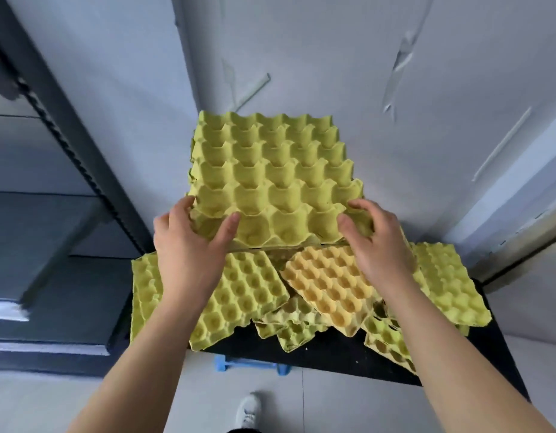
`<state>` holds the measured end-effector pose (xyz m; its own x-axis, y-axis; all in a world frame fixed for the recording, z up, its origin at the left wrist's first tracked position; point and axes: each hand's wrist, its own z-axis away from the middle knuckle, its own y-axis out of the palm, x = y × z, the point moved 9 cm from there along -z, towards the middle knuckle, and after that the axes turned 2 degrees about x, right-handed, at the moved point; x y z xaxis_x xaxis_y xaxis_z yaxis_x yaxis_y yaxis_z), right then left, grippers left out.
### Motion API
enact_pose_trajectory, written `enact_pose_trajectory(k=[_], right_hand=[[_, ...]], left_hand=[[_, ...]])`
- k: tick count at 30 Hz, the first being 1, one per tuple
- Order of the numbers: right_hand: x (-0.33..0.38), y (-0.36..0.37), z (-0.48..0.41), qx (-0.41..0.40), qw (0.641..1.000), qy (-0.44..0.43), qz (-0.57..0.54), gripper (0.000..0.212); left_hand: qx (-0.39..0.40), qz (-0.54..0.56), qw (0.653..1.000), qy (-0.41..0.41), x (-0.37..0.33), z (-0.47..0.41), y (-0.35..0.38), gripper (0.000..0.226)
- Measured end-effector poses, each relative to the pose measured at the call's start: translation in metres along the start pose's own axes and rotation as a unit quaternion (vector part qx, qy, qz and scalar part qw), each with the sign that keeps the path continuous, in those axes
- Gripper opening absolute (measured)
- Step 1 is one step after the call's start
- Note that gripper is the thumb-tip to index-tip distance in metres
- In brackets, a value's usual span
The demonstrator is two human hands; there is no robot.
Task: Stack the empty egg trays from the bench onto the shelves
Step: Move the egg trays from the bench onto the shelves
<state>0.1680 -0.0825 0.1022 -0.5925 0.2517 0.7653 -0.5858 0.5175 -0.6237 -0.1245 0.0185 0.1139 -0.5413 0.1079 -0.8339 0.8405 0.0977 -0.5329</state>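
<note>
No text, label, brand, number or sign can be read. The green egg tray (270, 176) and the orange egg tray (329, 289) show only plain moulded pulp. A small dark mark on the side of the white shoe (248, 410) is too small to make out.

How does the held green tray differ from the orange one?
The green tray is lifted, gripped at its near edge by the left hand and right hand; the orange tray lies askew among others on the bench. The green tray is yellow-green, the orange tray orange. Both are empty.
</note>
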Motion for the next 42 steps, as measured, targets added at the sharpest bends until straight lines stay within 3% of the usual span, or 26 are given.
enact_pose_trajectory(k=[15, 22, 26, 31, 37, 42], right_hand=[[0.306, 0.054, 0.039, 0.004, 0.961, -0.241, -0.135, 0.057], [0.439, 0.14, 0.063, 0.004, 0.946, -0.286, -0.154, 0.061], [0.507, 0.194, 0.075, 0.016, 0.942, -0.294, -0.159, 0.062], [0.583, 0.257, 0.083, 0.039, 0.939, -0.3, -0.163, 0.065], [0.662, 0.321, 0.074, 0.055, 0.932, -0.316, -0.17, 0.071], [0.736, 0.367, 0.06, 0.044, 0.93, -0.328, -0.161, 0.072]], left_hand=[[-0.24, 0.031, 0.967, 0.077, -0.02, -0.012, -0.317, 0.073], [-0.272, 0.037, 0.958, 0.079, 0.033, -0.045, -0.455, 0.071], [-0.271, 0.031, 0.958, 0.086, 0.066, -0.073, -0.529, 0.083], [-0.289, 0.023, 0.952, 0.1, 0.1, -0.111, -0.606, 0.076], [-0.289, 0.03, 0.953, 0.089, 0.134, -0.162, -0.671, 0.109], [-0.309, 0.055, 0.944, 0.1, 0.159, -0.221, -0.726, 0.096]])
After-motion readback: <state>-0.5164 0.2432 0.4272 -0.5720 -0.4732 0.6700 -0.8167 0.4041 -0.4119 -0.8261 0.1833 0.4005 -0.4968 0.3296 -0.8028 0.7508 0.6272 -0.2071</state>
